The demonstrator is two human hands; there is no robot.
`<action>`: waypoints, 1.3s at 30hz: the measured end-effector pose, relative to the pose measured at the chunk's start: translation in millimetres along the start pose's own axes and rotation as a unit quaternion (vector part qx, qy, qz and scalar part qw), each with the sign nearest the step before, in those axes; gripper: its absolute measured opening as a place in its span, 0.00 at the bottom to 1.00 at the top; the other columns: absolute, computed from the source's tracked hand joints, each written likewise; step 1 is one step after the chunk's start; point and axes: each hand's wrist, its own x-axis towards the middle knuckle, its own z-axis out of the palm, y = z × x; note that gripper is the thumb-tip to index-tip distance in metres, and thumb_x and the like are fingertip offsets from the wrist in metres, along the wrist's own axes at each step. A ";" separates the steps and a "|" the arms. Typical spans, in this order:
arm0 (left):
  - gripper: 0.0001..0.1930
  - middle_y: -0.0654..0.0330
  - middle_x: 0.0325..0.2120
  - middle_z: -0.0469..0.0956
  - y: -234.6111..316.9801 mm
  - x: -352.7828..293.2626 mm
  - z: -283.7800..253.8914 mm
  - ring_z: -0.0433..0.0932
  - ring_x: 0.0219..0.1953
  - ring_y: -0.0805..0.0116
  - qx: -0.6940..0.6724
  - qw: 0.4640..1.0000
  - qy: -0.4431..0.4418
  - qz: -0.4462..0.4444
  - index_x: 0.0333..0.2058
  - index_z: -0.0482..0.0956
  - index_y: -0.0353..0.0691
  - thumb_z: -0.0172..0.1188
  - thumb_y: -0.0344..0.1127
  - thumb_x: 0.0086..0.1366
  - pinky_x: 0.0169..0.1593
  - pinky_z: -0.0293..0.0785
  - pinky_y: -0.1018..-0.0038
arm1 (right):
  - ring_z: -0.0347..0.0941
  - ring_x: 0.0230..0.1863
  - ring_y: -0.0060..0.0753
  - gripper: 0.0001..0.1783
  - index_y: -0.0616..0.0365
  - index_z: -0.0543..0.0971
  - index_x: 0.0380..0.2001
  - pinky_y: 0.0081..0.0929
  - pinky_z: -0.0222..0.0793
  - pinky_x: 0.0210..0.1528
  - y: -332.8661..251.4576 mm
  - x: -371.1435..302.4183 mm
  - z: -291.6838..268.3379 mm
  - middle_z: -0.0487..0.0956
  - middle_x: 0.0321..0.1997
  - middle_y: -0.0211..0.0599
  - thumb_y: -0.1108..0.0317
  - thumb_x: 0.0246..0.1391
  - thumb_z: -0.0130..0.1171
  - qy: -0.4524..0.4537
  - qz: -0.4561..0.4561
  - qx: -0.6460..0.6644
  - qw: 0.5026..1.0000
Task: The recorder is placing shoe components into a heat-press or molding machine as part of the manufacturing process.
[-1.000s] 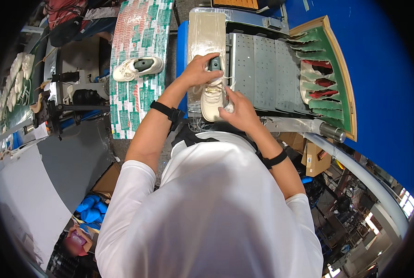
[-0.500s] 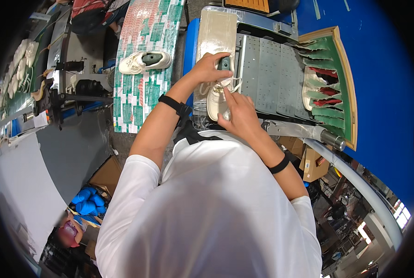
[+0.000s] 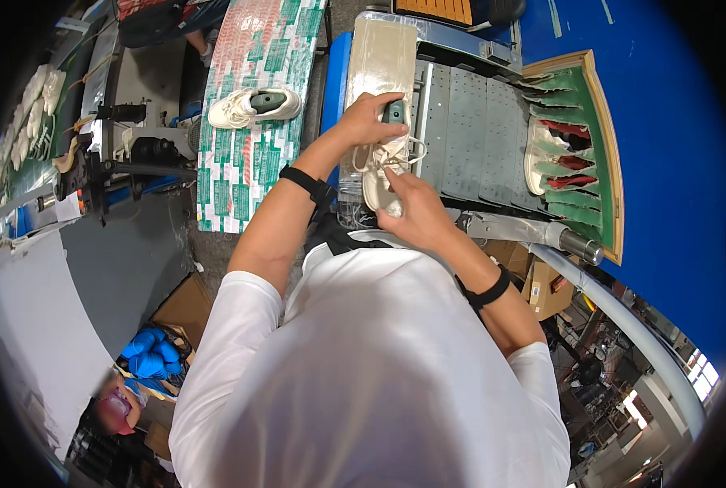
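Observation:
A cream lace-up sneaker [image 3: 378, 189] with a dark green last [image 3: 394, 113] in its opening lies on a tan, film-covered ledge [image 3: 381, 57], toe toward me. My left hand [image 3: 366, 122] grips it around the heel and collar, thumb across the last. My right hand [image 3: 416, 210] is closed on the front part, thumb by the toe and index finger at the lower laces. Loose lace loops stick out beside the tongue. A matching sneaker [image 3: 237, 111], also with a green last, sits on a taped board to the left.
Right of the ledge runs a grey plated conveyor [image 3: 481, 130]. It leads to a wooden-framed opening with green strip curtains [image 3: 578, 183], where a pale shoe shows. The taped board [image 3: 237, 183] stands left. Other people are partly visible at upper left and lower left.
My right hand has shifted slightly toward the toe, and its index finger has come down along the laces. My left hand keeps its hold. At upper left, the other person has moved.

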 end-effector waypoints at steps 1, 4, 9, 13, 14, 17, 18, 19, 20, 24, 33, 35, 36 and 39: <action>0.43 0.45 0.54 0.75 -4.1 0.8 -3.6 0.78 0.53 0.56 0.003 1.000 -0.014 0.011 0.71 0.73 0.57 0.80 0.50 0.57 0.52 0.78 0.67 | 0.78 0.52 0.58 0.42 0.76 0.72 0.65 0.44 0.74 0.57 4.2 -4.9 -0.5 0.81 0.49 0.58 0.61 0.51 0.68 0.012 0.001 0.021 1.000; 0.46 0.44 0.63 0.72 -23.7 -16.5 -21.2 0.78 0.59 0.60 -0.294 0.955 -0.038 -0.005 0.75 0.66 0.54 0.79 0.44 0.60 0.51 0.80 0.70 | 0.79 0.53 0.57 0.41 0.74 0.72 0.66 0.43 0.74 0.58 1.5 -8.9 -6.6 0.81 0.50 0.57 0.63 0.52 0.69 0.085 0.007 0.079 0.993; 0.50 0.48 0.60 0.78 -74.8 -66.7 -4.8 0.82 0.54 0.65 -0.505 0.843 0.082 -0.165 0.77 0.54 0.38 0.77 0.42 0.64 0.54 0.81 0.67 | 0.81 0.55 0.51 0.38 0.70 0.72 0.68 0.39 0.74 0.61 43.4 -19.4 2.0 0.83 0.54 0.54 0.68 0.55 0.69 0.201 0.118 0.137 0.963; 0.31 0.56 0.49 0.86 -28.9 -71.5 15.8 0.84 0.48 0.68 -0.485 0.850 0.132 -0.158 0.63 0.76 0.34 0.76 0.36 0.65 0.52 0.81 0.68 | 0.81 0.53 0.46 0.37 0.69 0.74 0.67 0.37 0.74 0.59 66.0 -40.8 17.8 0.83 0.51 0.50 0.66 0.56 0.69 0.175 0.152 0.149 0.961; 0.26 0.58 0.47 0.87 -20.0 -71.1 9.9 0.85 0.47 0.69 -0.486 0.843 0.125 -0.193 0.58 0.80 0.35 0.76 0.35 0.64 0.51 0.81 0.69 | 0.81 0.53 0.46 0.37 0.69 0.74 0.67 0.36 0.74 0.59 63.0 -44.6 19.0 0.83 0.51 0.50 0.65 0.56 0.69 0.151 0.162 0.138 0.965; 0.21 0.59 0.46 0.87 -25.3 -80.8 -8.7 0.86 0.45 0.69 -0.469 0.848 0.129 -0.208 0.53 0.84 0.36 0.76 0.32 0.63 0.50 0.82 0.69 | 0.81 0.52 0.46 0.38 0.69 0.73 0.67 0.35 0.75 0.58 56.0 -51.0 23.6 0.83 0.51 0.50 0.62 0.56 0.70 0.109 0.172 0.125 0.971; 0.21 0.58 0.46 0.87 -33.9 -85.2 -17.8 0.86 0.44 0.69 -0.451 0.863 0.129 -0.188 0.53 0.84 0.36 0.76 0.32 0.62 0.49 0.82 0.69 | 0.81 0.52 0.47 0.39 0.69 0.73 0.67 0.35 0.75 0.57 55.0 -49.0 26.0 0.83 0.51 0.51 0.62 0.56 0.71 0.098 0.183 0.125 0.970; 0.22 0.58 0.46 0.87 -43.5 -91.5 -31.7 0.86 0.44 0.69 -0.422 0.880 0.131 -0.175 0.53 0.85 0.35 0.77 0.32 0.61 0.49 0.83 0.69 | 0.81 0.51 0.48 0.39 0.69 0.74 0.67 0.36 0.75 0.56 55.3 -49.9 27.8 0.83 0.49 0.50 0.61 0.56 0.71 0.104 0.169 0.115 0.973; 0.23 0.58 0.46 0.87 -54.6 -98.0 -50.5 0.86 0.44 0.69 -0.417 0.887 0.119 -0.158 0.53 0.84 0.35 0.78 0.32 0.59 0.50 0.83 0.69 | 0.81 0.51 0.48 0.39 0.69 0.74 0.67 0.36 0.75 0.56 56.5 -49.5 29.8 0.83 0.49 0.50 0.61 0.56 0.71 0.105 0.171 0.118 0.973; 0.37 0.57 0.48 0.87 -80.1 -119.5 -132.6 0.85 0.50 0.64 -0.054 0.982 0.092 -0.157 0.58 0.80 0.40 0.81 0.32 0.45 0.57 0.79 0.68 | 0.81 0.49 0.49 0.40 0.70 0.74 0.67 0.37 0.75 0.55 65.8 -55.6 33.1 0.82 0.48 0.49 0.59 0.55 0.71 0.073 0.156 0.100 0.980; 0.27 0.48 0.50 0.85 -92.9 -94.1 -107.7 0.83 0.54 0.46 0.307 0.938 0.125 -0.098 0.54 0.84 0.42 0.73 0.33 0.52 0.59 0.78 0.58 | 0.80 0.53 0.55 0.42 0.70 0.73 0.66 0.43 0.76 0.56 91.1 -80.9 38.5 0.82 0.50 0.54 0.57 0.53 0.72 0.041 0.179 0.083 0.979; 0.20 0.47 0.46 0.86 -69.9 -80.5 -63.1 0.83 0.51 0.44 0.228 0.949 0.218 0.029 0.49 0.85 0.39 0.69 0.29 0.56 0.59 0.77 0.53 | 0.79 0.55 0.60 0.41 0.69 0.74 0.65 0.48 0.76 0.58 101.6 -90.2 43.8 0.82 0.51 0.58 0.55 0.53 0.72 0.047 0.157 0.092 0.982; 0.19 0.46 0.46 0.86 -44.8 -67.9 -35.5 0.83 0.51 0.44 0.202 0.957 0.205 0.031 0.49 0.85 0.38 0.70 0.29 0.57 0.58 0.78 0.55 | 0.79 0.56 0.63 0.41 0.69 0.74 0.64 0.50 0.76 0.59 107.1 -94.1 44.8 0.82 0.52 0.61 0.54 0.53 0.71 0.046 0.153 0.119 0.980; 0.19 0.48 0.49 0.86 14.6 -16.7 55.6 0.85 0.55 0.52 0.006 1.000 0.018 -0.022 0.52 0.83 0.36 0.70 0.30 0.61 0.60 0.79 0.63 | 0.79 0.54 0.63 0.41 0.70 0.73 0.64 0.49 0.76 0.57 121.4 -107.8 36.8 0.82 0.51 0.61 0.53 0.53 0.70 0.053 0.166 0.142 0.974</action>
